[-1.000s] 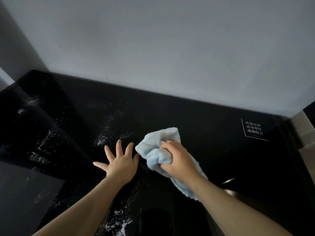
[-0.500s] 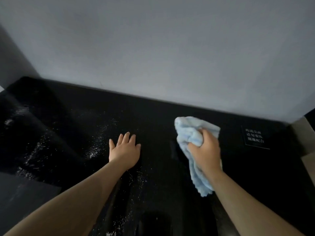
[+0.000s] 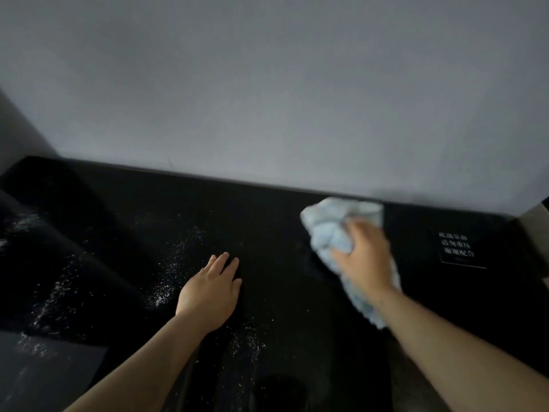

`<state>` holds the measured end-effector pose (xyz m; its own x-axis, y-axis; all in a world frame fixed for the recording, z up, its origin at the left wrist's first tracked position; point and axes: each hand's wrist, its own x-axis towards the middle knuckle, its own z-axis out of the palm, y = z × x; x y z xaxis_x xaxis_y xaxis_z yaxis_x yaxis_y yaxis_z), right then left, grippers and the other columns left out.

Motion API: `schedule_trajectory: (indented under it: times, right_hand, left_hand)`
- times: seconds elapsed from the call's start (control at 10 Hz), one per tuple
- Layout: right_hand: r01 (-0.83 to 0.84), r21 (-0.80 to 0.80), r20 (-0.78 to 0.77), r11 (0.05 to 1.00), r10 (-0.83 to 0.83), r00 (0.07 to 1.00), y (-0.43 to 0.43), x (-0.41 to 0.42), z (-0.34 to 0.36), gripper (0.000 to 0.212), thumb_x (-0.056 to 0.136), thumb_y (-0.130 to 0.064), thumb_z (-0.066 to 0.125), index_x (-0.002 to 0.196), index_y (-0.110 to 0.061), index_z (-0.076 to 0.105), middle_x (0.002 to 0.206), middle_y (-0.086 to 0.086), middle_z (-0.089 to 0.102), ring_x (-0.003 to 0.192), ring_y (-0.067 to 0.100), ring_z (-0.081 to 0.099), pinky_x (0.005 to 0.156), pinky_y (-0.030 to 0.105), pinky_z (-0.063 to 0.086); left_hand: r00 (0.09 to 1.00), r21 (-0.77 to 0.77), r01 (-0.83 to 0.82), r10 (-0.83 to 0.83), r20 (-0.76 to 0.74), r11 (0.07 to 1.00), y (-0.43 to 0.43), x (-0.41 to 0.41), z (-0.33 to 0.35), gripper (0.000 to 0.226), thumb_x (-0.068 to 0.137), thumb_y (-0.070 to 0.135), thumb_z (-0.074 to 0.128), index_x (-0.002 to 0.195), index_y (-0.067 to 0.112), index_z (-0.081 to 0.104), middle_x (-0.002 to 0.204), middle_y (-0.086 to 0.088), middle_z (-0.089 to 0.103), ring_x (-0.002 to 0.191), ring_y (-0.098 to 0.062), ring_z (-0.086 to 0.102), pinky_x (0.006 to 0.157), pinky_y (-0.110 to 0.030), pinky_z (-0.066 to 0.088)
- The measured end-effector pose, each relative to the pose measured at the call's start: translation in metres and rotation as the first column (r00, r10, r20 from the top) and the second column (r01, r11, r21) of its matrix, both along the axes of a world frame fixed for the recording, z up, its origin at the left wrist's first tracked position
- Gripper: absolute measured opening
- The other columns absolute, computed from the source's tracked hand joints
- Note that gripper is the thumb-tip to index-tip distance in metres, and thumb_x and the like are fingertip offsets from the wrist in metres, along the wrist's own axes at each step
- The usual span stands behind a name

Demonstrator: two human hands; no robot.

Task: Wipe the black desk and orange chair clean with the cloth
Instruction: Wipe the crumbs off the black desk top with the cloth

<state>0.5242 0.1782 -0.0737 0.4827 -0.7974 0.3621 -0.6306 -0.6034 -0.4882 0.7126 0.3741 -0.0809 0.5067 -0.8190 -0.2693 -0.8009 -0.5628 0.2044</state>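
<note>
White specks point(image 3: 166, 281) dust the black desk point(image 3: 267, 221) toward its left edge, unwiped. Left hand point(image 3: 212, 292) presses flat mid-desk, fingers straight. Right hand point(image 3: 364, 263) clutches the blue cloth point(image 3: 329, 230) near the back edge, beside a printed label point(image 3: 457, 248). No orange chair shows; much wiping seems left.

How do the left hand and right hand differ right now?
The left hand lies flat with fingers straight on the black desk; the right hand has fingers curled round the light blue cloth. The left hand holds nothing; the right grips the cloth. The left looks sharp; the right is blurred. Both are bare and over the desk.
</note>
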Motion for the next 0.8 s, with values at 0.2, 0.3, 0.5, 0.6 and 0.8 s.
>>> schedule_trajectory:
  times: [0.2, 0.3, 0.5, 0.6, 0.8]
  right_hand:
    - [0.208, 0.08, -0.364, 0.975, -0.166, 0.916, -0.007, 0.032, -0.004, 0.043, 0.084, -0.047, 0.047, 0.125, -0.037, 0.043, 0.139, -0.008, 0.037, 0.129, 0.025, 0.034, 0.088, 0.048, 0.04]
    - [-0.239, 0.09, -0.291, 0.967, 0.255, 0.922, 0.039, 0.037, -0.01, 0.042, 0.074, -0.045, 0.058, 0.113, -0.032, 0.062, 0.131, -0.004, 0.051, 0.124, 0.025, 0.044, 0.094, 0.048, 0.04]
    - [-0.034, 0.105, -0.283, 0.994, 0.063, 0.957, -0.016, 0.013, 0.004, 0.032, 0.081, -0.036, 0.059, 0.11, -0.024, 0.061, 0.119, 0.0, 0.059, 0.112, 0.026, 0.055, 0.087, 0.046, 0.048]
    - [0.365, 0.147, -0.329, 0.919, -0.303, 0.895, -0.029, 0.018, 0.009, 0.039, 0.088, -0.041, 0.048, 0.123, -0.024, 0.05, 0.131, 0.001, 0.048, 0.119, 0.031, 0.046, 0.089, 0.05, 0.044]
    - [-0.367, 0.39, -0.14, 0.845, 0.448, 0.883, 0.06, 0.005, 0.008, 0.014, 0.079, -0.04, 0.058, 0.091, -0.037, 0.065, 0.101, -0.017, 0.064, 0.103, 0.0, 0.05, 0.087, 0.034, 0.052]
  left_hand:
    - [0.999, 0.019, 0.013, -0.012, -0.049, 1.0, -0.002, 0.004, 0.002, 0.051, 0.102, 0.037, 0.024, 0.15, 0.022, 0.013, 0.159, 0.003, 0.003, 0.146, -0.016, 0.001, 0.117, -0.029, 0.015]
    - [0.999, 0.017, 0.013, -0.013, -0.038, 1.0, -0.001, 0.002, 0.0, 0.051, 0.102, 0.035, 0.025, 0.15, 0.023, 0.012, 0.159, 0.004, 0.003, 0.146, -0.015, 0.0, 0.117, -0.028, 0.012]
    - [0.996, 0.088, 0.029, -0.022, -0.083, 0.996, -0.005, 0.006, 0.002, 0.054, 0.101, 0.034, 0.027, 0.15, 0.02, 0.01, 0.159, -0.001, 0.001, 0.146, -0.02, 0.0, 0.118, -0.034, 0.012]
    - [0.994, 0.124, 0.034, -0.021, -0.106, 0.992, -0.01, 0.009, 0.007, 0.053, 0.101, 0.033, 0.029, 0.15, 0.018, 0.014, 0.159, -0.003, 0.004, 0.146, -0.022, 0.004, 0.117, -0.036, 0.016]
    - [0.995, 0.181, 0.062, -0.046, -0.094, 0.981, -0.012, 0.012, 0.012, 0.055, 0.101, 0.037, 0.026, 0.15, 0.021, 0.009, 0.158, 0.003, -0.001, 0.146, -0.018, 0.002, 0.115, -0.033, 0.021]
